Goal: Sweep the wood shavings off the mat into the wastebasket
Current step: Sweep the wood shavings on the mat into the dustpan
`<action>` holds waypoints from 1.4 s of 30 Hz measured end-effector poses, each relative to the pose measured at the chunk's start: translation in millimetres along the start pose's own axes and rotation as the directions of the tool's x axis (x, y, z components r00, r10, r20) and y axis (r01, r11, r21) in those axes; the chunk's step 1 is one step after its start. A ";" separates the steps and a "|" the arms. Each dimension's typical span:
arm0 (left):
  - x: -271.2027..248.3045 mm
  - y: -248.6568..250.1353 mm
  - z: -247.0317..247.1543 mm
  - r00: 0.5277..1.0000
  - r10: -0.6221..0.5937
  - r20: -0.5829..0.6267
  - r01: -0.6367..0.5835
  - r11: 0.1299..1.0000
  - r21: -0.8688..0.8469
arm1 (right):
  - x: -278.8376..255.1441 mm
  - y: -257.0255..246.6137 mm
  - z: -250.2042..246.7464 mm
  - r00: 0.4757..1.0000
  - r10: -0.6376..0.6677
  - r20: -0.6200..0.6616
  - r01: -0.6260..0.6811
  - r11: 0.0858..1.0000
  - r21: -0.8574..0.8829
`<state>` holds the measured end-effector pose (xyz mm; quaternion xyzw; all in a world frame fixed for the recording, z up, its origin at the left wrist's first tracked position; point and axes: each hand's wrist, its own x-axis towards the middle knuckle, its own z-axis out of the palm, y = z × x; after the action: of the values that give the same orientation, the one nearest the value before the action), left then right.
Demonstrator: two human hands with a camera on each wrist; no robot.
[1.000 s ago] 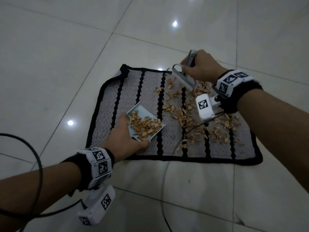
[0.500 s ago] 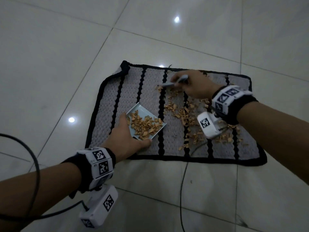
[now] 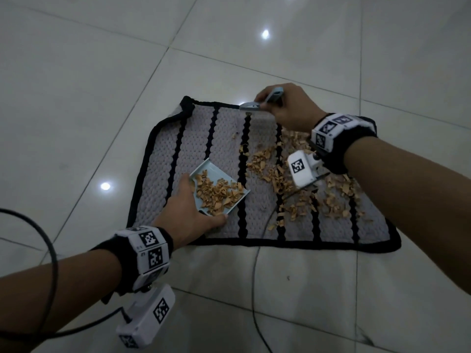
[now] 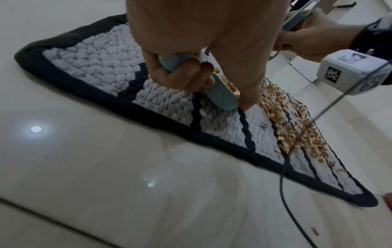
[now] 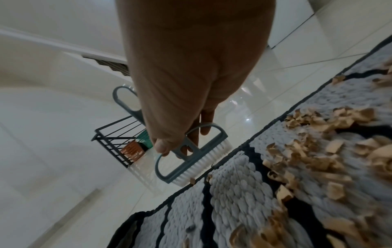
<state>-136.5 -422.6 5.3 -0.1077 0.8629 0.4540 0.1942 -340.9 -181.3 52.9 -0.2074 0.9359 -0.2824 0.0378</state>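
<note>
A grey mat (image 3: 204,149) with black stripes lies on the tiled floor. Loose wood shavings (image 3: 305,194) cover its right half. My left hand (image 3: 188,212) grips a light blue dustpan (image 3: 211,171) resting on the mat's middle with a heap of shavings in it. My right hand (image 3: 288,108) grips a small grey-blue brush (image 3: 251,106) at the mat's far edge. In the right wrist view the brush (image 5: 191,161) has its white bristles down beside the mat's black border. A black wire wastebasket (image 5: 112,139) stands on the floor beyond that edge; the head view does not show it.
A black cable (image 3: 254,276) runs from the right wrist camera across the mat's near edge and over the floor. Another cable (image 3: 51,250) loops at the left. The wastebasket holds brown and green items. White tiles surround the mat.
My right hand has taken the brush from the middle of the mat back up to its far edge. The left hand and dustpan have stayed in place.
</note>
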 end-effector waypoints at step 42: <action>-2.4 -3.7 7.3 1.000 0.020 -0.015 -0.019 0.995 0.095 | -22.7 -18.2 3.9 0.973 -0.065 0.220 0.053 0.997 0.060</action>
<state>-131.2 -418.6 -0.2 -0.0935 0.8860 0.4135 0.1877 -312.8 -187.7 58.5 -0.2643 0.9113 -0.2835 0.1394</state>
